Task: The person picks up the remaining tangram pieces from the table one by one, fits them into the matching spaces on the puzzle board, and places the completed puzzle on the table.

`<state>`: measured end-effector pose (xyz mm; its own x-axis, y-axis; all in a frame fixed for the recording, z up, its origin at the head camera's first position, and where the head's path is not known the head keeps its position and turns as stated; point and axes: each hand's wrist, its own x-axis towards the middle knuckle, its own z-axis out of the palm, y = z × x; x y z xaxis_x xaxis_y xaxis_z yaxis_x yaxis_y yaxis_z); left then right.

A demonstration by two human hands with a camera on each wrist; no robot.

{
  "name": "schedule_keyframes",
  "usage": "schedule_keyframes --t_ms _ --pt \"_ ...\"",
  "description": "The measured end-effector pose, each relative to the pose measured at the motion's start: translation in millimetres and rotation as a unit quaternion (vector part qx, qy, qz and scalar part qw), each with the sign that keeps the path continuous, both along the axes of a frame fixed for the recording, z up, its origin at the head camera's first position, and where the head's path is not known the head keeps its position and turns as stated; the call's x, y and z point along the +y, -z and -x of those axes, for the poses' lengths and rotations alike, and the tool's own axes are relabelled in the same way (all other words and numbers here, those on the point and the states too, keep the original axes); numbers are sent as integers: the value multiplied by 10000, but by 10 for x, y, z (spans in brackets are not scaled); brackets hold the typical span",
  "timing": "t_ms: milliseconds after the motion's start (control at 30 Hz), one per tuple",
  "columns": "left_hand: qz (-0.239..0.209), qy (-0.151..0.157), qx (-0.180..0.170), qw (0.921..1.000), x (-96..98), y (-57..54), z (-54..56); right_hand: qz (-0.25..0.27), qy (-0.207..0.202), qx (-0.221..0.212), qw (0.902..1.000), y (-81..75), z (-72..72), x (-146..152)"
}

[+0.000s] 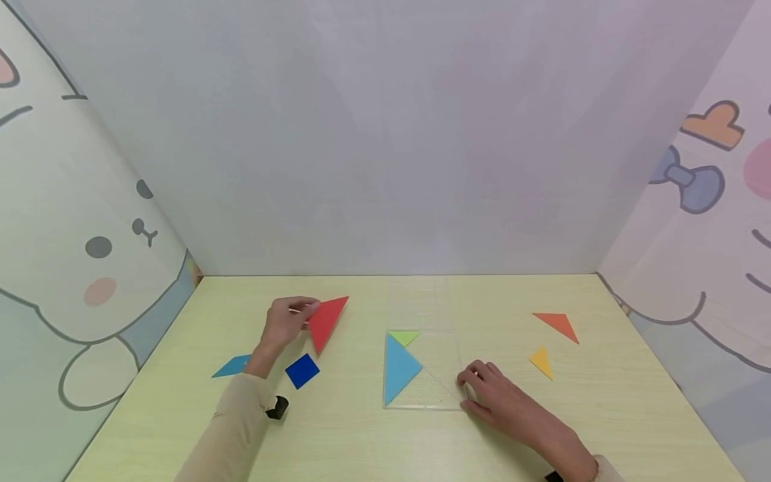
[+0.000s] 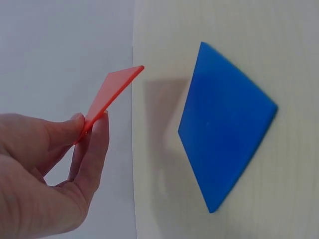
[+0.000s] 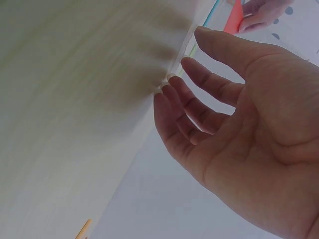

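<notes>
My left hand [image 1: 289, 320] pinches a red triangle tangram piece [image 1: 327, 323] by its edge, raised above the table; in the left wrist view thumb and fingers meet on the red triangle [image 2: 110, 89]. Just below it lies a dark blue square [image 1: 302, 371]. A shallow transparent tray [image 1: 424, 408] holds a light blue triangle [image 1: 400, 369] along its left side and a small green triangle [image 1: 403, 337] at its top left. At the tray's right edge rests my right hand [image 1: 500, 402]; its fingers are loosely bent with nothing between them [image 3: 259, 114].
A blue piece [image 1: 232, 366] lies partly behind the left forearm. To the right are an orange-red triangle [image 1: 559, 325] and a small yellow triangle [image 1: 543, 363]. Behind the tray a faint transparent sheet [image 1: 418, 301] reaches the back wall. Printed cartoon panels stand at both sides.
</notes>
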<state>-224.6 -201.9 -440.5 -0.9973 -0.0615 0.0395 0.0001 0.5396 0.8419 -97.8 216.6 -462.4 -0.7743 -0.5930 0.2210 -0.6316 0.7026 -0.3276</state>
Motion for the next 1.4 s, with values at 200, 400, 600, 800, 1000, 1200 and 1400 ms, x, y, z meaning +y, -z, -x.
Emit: schedule_keyframes --t_ms 200,400,600,800,1000,1200,1400 --pt "-65 116 -36 9999 67 -4 -5 -53 33 27 10000 15 0 2" --pt "-81 309 20 9995 141 -20 -18 -47 31 1 10000 1 1 -1" --pt "-112 366 13 9993 209 -24 -28 -20 -25 -6 10000 1 5 1" --pt "-100 399 -39 9991 274 -23 -44 -14 21 89 10000 -5 -4 -4" --pt "-235 588 57 9980 363 -34 -69 1 -17 47 10000 5 -1 -1" --pt "-284 728 85 9969 456 -37 -91 -16 39 114 9999 28 -10 -4" --pt "-371 845 58 9957 551 -66 -128 -26 27 162 9999 30 -8 -1"
